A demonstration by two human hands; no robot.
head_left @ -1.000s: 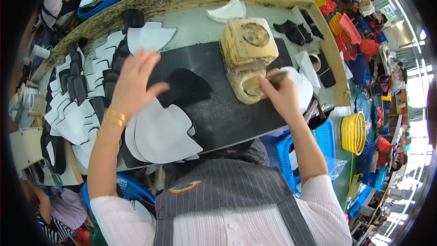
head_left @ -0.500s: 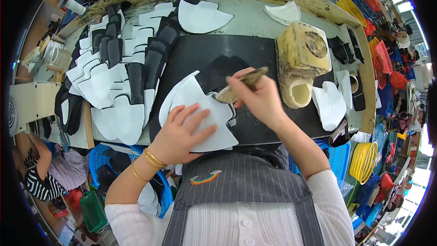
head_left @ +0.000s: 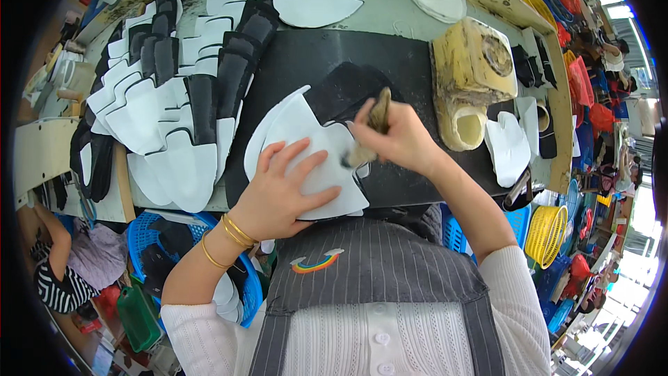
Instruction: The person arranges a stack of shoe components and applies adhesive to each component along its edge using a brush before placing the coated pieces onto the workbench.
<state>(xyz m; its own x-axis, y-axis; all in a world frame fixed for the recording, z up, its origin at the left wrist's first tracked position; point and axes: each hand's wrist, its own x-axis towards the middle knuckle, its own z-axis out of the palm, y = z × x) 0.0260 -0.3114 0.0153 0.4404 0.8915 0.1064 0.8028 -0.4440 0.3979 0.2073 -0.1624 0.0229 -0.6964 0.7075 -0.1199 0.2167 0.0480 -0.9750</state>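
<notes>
I look down on a tabletop (head_left: 390, 7) with a black mat (head_left: 313, 63). On it lies a white cut shoe piece (head_left: 306, 146), pressed flat by my left hand (head_left: 282, 191), fingers spread apart. My right hand (head_left: 400, 139) has its grip clamped on a brush (head_left: 369, 136), bristles touching the piece's edge.

a shoe workshop: stacked cut pieces (head_left: 174, 118), glue-crusted pot (head_left: 473, 76), baskets (head_left: 546, 233)

White cut piece (head_left: 306, 146): flat, fan-shaped with a notched edge, lying on the black mat (head_left: 410, 76) at the worktop's near edge. Brush (head_left: 369, 136): brown handle, tilted, bristle end touching the piece's right side.
</notes>
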